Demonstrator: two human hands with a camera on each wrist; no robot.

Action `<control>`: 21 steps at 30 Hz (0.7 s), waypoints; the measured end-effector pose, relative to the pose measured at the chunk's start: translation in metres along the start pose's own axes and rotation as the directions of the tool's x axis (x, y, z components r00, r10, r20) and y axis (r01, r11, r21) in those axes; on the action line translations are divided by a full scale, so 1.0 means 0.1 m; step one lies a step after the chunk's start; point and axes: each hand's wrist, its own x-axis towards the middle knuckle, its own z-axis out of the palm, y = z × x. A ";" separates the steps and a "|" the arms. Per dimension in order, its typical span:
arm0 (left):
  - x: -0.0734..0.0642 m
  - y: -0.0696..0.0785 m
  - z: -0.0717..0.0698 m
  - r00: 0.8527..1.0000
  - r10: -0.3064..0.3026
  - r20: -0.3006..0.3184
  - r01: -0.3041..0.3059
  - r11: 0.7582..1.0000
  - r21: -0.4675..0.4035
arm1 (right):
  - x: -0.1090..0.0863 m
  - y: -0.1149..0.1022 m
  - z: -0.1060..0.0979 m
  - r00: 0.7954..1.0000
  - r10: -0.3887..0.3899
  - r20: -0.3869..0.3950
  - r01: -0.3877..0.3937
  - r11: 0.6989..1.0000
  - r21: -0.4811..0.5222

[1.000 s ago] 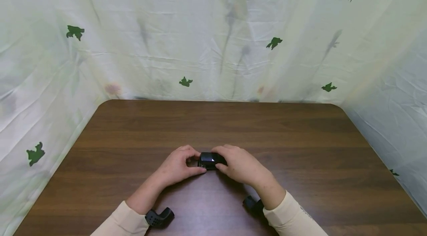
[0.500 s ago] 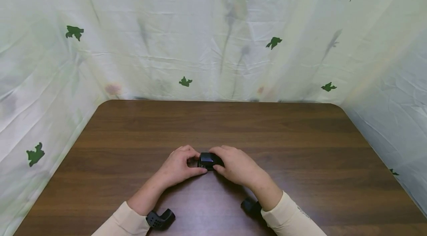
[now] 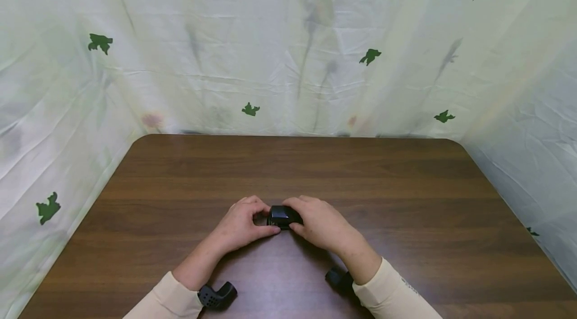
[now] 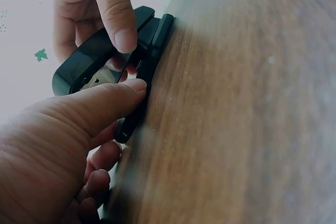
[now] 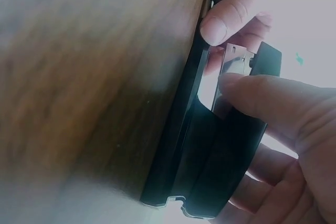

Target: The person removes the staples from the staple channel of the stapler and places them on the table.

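Observation:
A black stapler [image 3: 280, 216] stands on the table between both hands, its jaws apart. My left hand [image 3: 243, 225] pinches the stapler's base near the front end, thumb on the near side. From the right, my right hand [image 3: 326, 225] grips the upper arm, thumb near and fingers beyond. In the left wrist view, a gap shows between the base and the raised top cover [image 4: 79, 69]. The right wrist view shows the right thumb [image 5: 252, 92] pressed against the silver metal magazine [image 5: 235, 59] under the cover. Some fingers of each hand are hidden behind the stapler.
The brown wooden table [image 3: 288, 169] extends around the hands. A pale curtain [image 3: 288, 58] with green leaf and bird shapes hangs at the back and sides. Black curved wrist devices sit at the left cuff [image 3: 180, 291] and right cuff [image 3: 378, 281].
My right hand has shifted slightly left along the stapler, covering about as much of it. The left hand has stayed in place. Over the last half second almost nothing moves.

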 end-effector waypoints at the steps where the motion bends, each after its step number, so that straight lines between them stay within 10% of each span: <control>1: 0.00 0.00 0.00 1.000 0.002 -0.002 -0.002 1.000 0.000 | 0.00 0.00 0.00 1.000 -0.001 -0.004 0.001 1.000 -0.003; 21: 0.00 -0.01 0.00 1.000 -0.006 0.004 0.006 1.000 -0.013 | 0.00 0.02 -0.01 1.000 0.006 -0.029 -0.007 1.000 -0.017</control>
